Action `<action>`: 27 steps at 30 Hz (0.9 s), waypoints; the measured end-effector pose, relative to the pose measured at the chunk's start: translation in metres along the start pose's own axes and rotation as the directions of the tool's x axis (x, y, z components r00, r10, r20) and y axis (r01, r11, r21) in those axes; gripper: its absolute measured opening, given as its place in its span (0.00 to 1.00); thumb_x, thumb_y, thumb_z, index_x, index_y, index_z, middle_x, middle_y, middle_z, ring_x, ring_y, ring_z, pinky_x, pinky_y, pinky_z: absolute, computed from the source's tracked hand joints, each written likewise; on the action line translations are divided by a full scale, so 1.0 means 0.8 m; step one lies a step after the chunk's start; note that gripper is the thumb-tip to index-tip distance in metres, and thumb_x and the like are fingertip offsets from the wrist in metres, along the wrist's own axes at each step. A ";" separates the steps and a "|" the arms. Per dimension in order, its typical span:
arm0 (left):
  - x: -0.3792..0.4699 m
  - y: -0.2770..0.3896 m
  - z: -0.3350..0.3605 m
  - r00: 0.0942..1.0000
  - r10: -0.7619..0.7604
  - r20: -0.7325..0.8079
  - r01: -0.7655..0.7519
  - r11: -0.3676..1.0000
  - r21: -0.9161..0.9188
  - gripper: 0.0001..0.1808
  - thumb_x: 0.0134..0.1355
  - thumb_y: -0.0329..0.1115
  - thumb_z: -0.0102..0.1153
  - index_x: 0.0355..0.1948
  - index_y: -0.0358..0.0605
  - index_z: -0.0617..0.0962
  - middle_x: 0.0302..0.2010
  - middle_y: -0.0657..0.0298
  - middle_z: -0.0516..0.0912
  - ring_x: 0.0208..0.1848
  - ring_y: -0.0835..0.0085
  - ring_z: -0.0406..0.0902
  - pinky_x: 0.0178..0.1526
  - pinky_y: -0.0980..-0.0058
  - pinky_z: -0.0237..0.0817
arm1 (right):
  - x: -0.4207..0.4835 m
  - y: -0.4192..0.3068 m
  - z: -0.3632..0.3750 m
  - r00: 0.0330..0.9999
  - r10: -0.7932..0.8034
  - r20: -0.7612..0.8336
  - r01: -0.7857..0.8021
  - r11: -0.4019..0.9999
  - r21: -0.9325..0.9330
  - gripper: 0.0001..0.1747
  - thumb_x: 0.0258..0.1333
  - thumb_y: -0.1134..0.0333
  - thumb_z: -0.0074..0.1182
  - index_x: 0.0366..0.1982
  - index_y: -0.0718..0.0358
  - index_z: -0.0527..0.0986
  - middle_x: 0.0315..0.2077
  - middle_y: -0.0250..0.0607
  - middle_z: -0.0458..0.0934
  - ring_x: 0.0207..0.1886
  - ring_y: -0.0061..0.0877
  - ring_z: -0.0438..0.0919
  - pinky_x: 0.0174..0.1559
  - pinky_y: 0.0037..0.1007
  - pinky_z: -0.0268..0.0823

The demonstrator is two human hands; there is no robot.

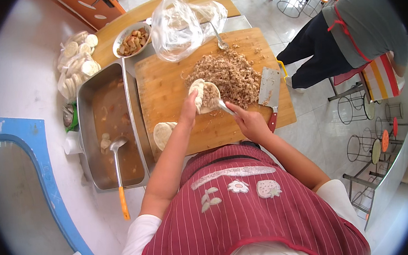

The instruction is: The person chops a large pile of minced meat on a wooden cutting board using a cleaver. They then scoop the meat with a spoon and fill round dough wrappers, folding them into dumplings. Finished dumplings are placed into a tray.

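Observation:
My left hand [189, 108] holds a split round flatbread [214, 107] with chopped meat inside, above the wooden cutting board [159, 76]. In my right hand [252, 123] is a metal spoon [227, 108], its bowl blurred at the bread's filling. A large heap of chopped meat [226, 74] lies just beyond both hands. To the right of the heap rests a cleaver [270, 87] with a red handle, meat bits on its blade. More flatbread [163, 134] lies at the board's near left edge. Another spoon [222, 45] touches the far side of the heap.
A steel pan [126, 98] of brown broth with a ladle [117, 164] stands left. Beyond are bagged flatbreads [76, 62], a bowl of braised pieces [132, 41] and a clear plastic bag [177, 31]. A person [359, 30] stands at the right, near stools [375, 152].

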State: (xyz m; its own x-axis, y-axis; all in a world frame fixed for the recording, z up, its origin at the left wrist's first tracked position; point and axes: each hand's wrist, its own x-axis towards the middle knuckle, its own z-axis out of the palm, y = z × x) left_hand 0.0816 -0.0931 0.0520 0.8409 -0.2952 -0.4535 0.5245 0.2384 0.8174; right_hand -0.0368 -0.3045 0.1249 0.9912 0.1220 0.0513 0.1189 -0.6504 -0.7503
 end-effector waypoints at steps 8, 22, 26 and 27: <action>-0.016 0.009 -0.008 0.990 0.017 -0.138 -0.019 1.000 -0.013 0.23 0.69 0.47 0.44 0.57 0.42 0.72 0.51 0.62 0.80 0.49 0.72 0.79 0.51 0.69 0.72 | -0.022 0.047 0.022 0.994 0.055 -0.098 -0.047 0.996 0.081 0.25 0.60 0.68 0.51 0.60 0.48 0.67 0.28 0.55 0.79 0.30 0.49 0.78 0.32 0.45 0.68; -0.180 -0.017 -0.120 0.754 0.575 -0.318 0.076 0.404 0.911 0.36 0.62 0.54 0.53 0.68 0.53 0.63 0.61 0.37 0.61 0.62 0.44 0.59 0.66 0.55 0.49 | 0.018 0.056 0.171 0.991 -0.116 -0.059 0.121 0.989 0.085 0.19 0.58 0.64 0.51 0.49 0.67 0.71 0.42 0.54 0.74 0.47 0.48 0.73 0.50 0.45 0.65; -0.175 -0.017 -0.074 0.767 0.564 -0.305 0.148 0.307 0.940 0.53 0.50 0.55 0.67 0.71 0.52 0.54 0.65 0.36 0.54 0.68 0.40 0.51 0.67 0.51 0.47 | 0.063 0.036 0.275 0.892 0.331 0.308 -0.439 0.796 0.417 0.17 0.57 0.66 0.48 0.45 0.68 0.76 0.36 0.52 0.81 0.40 0.38 0.80 0.44 0.36 0.72; -0.171 -0.009 -0.060 0.786 0.563 -0.257 0.122 0.267 0.956 0.56 0.48 0.55 0.69 0.71 0.51 0.53 0.65 0.36 0.55 0.69 0.41 0.49 0.68 0.51 0.47 | 0.078 0.063 0.308 0.898 0.210 0.388 -0.352 0.871 0.344 0.16 0.56 0.66 0.49 0.42 0.67 0.78 0.31 0.50 0.81 0.36 0.37 0.81 0.40 0.36 0.73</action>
State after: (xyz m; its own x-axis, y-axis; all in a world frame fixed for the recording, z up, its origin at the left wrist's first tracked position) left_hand -0.0308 -0.0101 0.0908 0.9901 0.1402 0.0122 0.1151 -0.8570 0.5024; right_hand 0.0167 -0.1453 -0.0721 0.8921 0.2635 -0.3670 -0.2655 -0.3516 -0.8977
